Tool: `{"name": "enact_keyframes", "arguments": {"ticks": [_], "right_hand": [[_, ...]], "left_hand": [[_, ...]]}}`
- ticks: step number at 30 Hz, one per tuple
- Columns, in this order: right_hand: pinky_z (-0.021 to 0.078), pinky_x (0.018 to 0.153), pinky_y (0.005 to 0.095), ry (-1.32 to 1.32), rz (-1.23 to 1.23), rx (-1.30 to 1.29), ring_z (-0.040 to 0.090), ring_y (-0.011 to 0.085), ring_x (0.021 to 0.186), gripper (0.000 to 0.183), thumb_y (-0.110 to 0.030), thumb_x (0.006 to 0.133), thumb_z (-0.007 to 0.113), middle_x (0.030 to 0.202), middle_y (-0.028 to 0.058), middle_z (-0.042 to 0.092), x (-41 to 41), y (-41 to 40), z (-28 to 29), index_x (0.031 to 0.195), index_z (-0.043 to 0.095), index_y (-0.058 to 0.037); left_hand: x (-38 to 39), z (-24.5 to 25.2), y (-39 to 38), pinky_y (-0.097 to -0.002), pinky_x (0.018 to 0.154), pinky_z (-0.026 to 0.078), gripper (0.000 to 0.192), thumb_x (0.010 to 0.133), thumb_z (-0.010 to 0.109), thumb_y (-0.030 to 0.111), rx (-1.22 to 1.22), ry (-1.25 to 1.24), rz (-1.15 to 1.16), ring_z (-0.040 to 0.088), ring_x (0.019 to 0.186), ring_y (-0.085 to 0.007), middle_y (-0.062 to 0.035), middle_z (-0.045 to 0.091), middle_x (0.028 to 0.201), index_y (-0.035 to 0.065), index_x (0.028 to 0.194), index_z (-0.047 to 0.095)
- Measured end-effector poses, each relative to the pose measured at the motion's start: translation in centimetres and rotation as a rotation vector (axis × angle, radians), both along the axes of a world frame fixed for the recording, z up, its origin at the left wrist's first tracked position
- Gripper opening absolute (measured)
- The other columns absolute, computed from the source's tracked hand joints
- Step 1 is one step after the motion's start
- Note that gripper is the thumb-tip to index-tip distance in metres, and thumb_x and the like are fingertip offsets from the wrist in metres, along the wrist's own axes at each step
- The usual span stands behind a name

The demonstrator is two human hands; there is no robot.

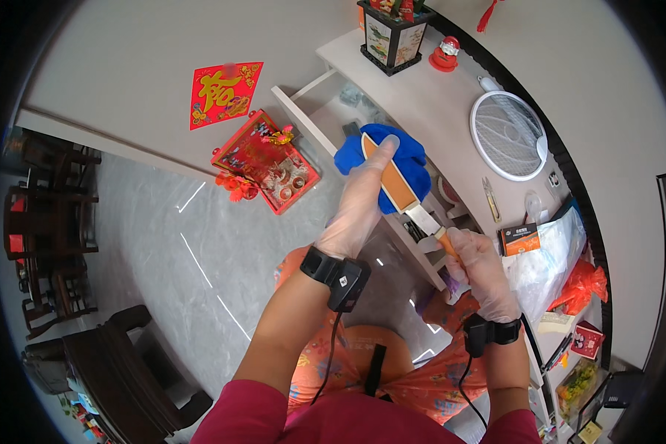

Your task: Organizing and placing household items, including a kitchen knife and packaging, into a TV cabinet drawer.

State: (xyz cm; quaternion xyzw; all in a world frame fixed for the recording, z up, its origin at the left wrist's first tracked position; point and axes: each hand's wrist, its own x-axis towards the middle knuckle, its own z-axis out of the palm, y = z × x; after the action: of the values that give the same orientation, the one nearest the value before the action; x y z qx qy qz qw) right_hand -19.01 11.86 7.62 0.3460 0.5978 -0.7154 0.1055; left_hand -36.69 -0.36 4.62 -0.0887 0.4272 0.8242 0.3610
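My left hand (360,194), in a clear disposable glove, holds a blue cloth (404,147) together with a tan knife sheath with pale edges (391,177), thumb pressed on the sheath's face. A metal blade (421,219) shows between the sheath's lower end and an orange-brown handle (448,244). My right hand (474,258), gloved too, grips that handle. How far the blade sits inside the sheath is hidden. Both hands are above an open drawer (310,125) of a white cabinet.
On the cabinet top (455,111) lie an electric fly swatter (508,136), thread snips (491,200), an orange-black box (520,240) and a plastic bag (549,266). A planter (394,41) stands at its far end. An open red gift box (266,161) is left of the drawer.
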Motion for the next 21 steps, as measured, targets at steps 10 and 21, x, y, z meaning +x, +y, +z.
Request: {"name": "enact_keyframes", "arguments": {"ticks": [10, 21], "right_hand": [[0.0262, 0.040, 0.0193, 0.037, -0.090, -0.022, 0.037, 0.0024, 0.044, 0.034, -0.032, 0.099, 0.049, 0.059, -0.0040, 0.049, -1.0, -1.5, -2.1, 0.090, 0.064, -0.0025], [0.0227, 0.041, 0.0211, 0.155, 0.014, -0.025, 0.031, 0.0040, 0.043, 0.042, -0.042, 0.098, 0.048, 0.055, -0.0049, 0.042, -3.0, -0.3, -0.7, 0.093, 0.062, -0.0029]], "left_hand": [[2.0, -3.1, 1.1, -0.0307, 0.078, 0.052, 0.047, 0.087, 0.067, 0.037, -0.088, 0.018, -0.018, 0.062, 0.090, -0.0163, -0.0093, 0.064, 0.104, -0.0006, 0.113, 0.059], [0.8, -1.7, -0.7, -0.0329, 0.076, 0.052, 0.052, 0.094, 0.047, 0.055, -0.005, 0.059, 0.087, 0.064, 0.082, -0.0181, -0.0063, 0.067, 0.091, 0.0056, 0.105, 0.060]]}}
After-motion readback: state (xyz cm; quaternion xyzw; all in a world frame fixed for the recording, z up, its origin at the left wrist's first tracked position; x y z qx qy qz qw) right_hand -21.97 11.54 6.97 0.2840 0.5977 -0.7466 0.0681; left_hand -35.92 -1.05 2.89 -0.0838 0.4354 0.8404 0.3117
